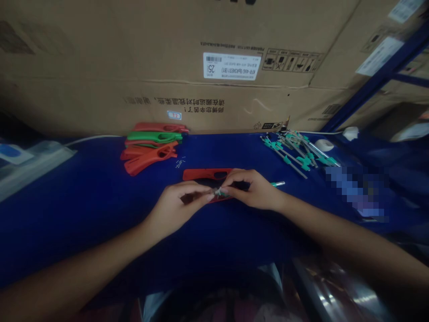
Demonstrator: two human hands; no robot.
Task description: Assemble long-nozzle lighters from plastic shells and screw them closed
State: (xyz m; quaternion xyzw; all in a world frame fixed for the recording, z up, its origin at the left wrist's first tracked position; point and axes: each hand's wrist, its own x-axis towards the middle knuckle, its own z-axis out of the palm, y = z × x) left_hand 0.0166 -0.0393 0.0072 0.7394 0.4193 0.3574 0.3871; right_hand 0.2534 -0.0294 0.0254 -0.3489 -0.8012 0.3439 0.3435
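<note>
blue mat (83, 201) free left; red parts (150, 162) block fwd

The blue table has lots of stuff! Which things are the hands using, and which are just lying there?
Being used: left hand, right hand, small metal part, red plastic piece, teal-ended metal rod.

Just lying there: red and green plastic pieces, teal-and-metal rods, cardboard box.

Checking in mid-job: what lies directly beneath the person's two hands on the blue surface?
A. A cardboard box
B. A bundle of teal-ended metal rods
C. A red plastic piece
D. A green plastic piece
C: the red plastic piece shows beneath the left hand and right hand, which pinch a small metal part above it, on the blue work surface.
</note>
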